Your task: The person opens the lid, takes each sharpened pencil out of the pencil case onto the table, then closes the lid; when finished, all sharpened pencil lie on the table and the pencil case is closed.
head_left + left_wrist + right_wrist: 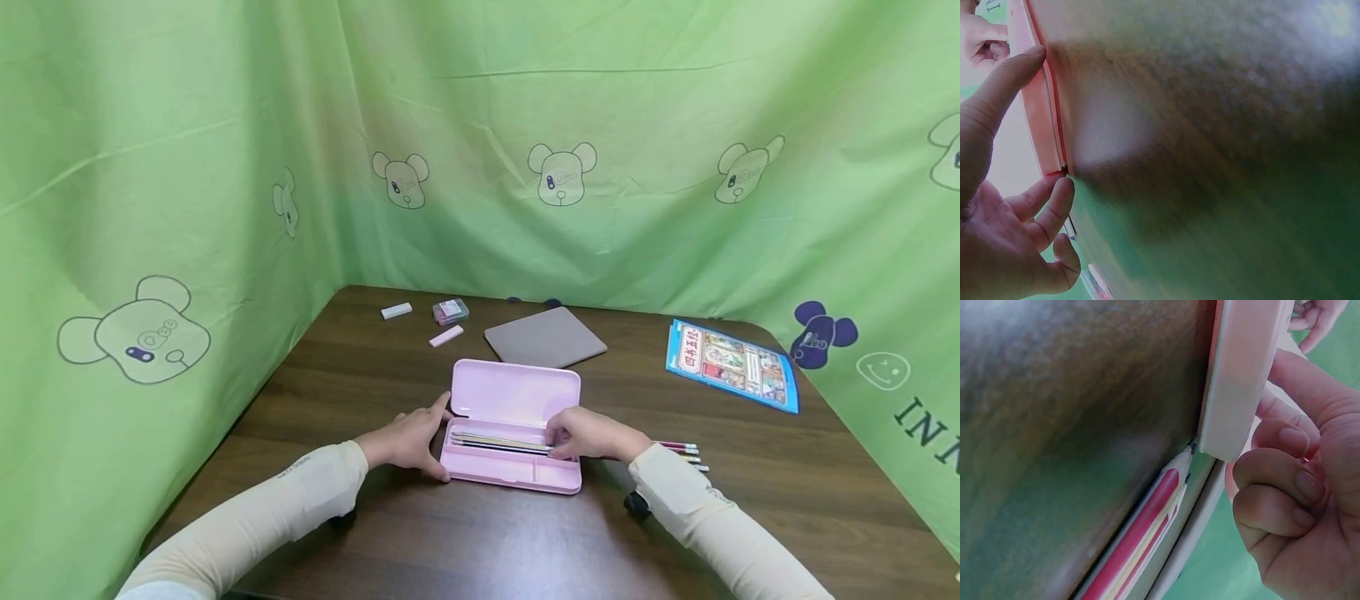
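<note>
A pink pencil case (483,472) lies on the table with its lid (516,390) raised at the back. Several pencils (498,444) lie lengthwise in its long compartment. Around the case's left end is my left hand (411,435), thumb against the front wall and fingers at the back corner. My right hand (588,433) reaches into the right end, thumb and forefinger at the pencils' ends; the case wall hides these fingertips in the right wrist view, where the other fingers are curled. More pencils (1147,540), striped red and white, lie outside the case beside the right hand.
Behind the case lies a flat grey rectangular object (546,337). Back left are a small clear box (450,312), a white block (396,311) and a pink block (446,336). A blue-edged booklet (731,364) is at the right. Green cloth (480,100) hangs around the table.
</note>
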The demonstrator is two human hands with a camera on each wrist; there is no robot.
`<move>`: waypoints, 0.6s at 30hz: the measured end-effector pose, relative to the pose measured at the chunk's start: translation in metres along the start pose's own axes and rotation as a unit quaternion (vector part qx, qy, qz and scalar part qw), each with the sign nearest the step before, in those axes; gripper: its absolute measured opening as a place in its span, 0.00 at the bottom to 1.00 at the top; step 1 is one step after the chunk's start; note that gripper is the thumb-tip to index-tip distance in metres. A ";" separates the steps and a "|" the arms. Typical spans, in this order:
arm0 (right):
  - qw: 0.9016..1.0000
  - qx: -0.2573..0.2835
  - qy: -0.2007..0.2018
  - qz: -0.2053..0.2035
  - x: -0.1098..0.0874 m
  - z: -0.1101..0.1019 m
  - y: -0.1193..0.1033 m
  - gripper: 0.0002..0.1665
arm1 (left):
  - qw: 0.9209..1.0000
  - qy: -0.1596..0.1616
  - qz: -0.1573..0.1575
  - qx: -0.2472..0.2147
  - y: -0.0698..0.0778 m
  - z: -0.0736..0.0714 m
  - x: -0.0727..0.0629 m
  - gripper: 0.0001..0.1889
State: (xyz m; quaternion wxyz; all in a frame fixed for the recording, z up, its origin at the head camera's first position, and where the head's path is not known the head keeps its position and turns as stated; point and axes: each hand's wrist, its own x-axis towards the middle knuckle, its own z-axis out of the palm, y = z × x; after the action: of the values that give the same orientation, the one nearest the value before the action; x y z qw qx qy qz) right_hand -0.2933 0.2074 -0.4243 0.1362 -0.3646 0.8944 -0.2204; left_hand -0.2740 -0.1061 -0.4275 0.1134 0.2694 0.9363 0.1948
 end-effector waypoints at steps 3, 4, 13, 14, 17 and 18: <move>1.000 -0.002 0.004 -0.005 0.000 0.000 0.001 0.04 | 1.000 0.002 -0.001 -0.004 0.000 0.000 0.000 0.65; 1.000 -0.003 0.007 -0.007 0.000 0.000 0.002 0.04 | 1.000 0.002 -0.001 -0.002 0.000 0.000 0.000 0.65; 0.999 0.010 0.036 -0.026 -0.002 0.003 0.004 0.04 | 1.000 -0.006 -0.007 0.000 0.001 0.000 0.000 0.64; 0.999 0.009 0.044 -0.022 -0.003 0.003 0.004 0.03 | 1.000 -0.006 -0.007 -0.001 0.001 0.000 0.000 0.64; 0.997 0.007 0.077 -0.006 -0.006 0.000 0.003 0.03 | 1.000 -0.004 -0.005 0.000 0.001 0.000 -0.001 0.64; 0.996 0.006 0.090 -0.002 -0.008 -0.001 0.003 0.03 | 1.000 -0.001 -0.003 -0.001 0.001 -0.001 -0.001 0.64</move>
State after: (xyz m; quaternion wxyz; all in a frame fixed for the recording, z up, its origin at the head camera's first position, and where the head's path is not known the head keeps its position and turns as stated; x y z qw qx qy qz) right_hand -0.2906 0.2155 -0.4241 0.0566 -0.3443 0.9010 -0.2577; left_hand -0.2726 -0.1059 -0.4262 0.1148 0.2667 0.9368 0.1950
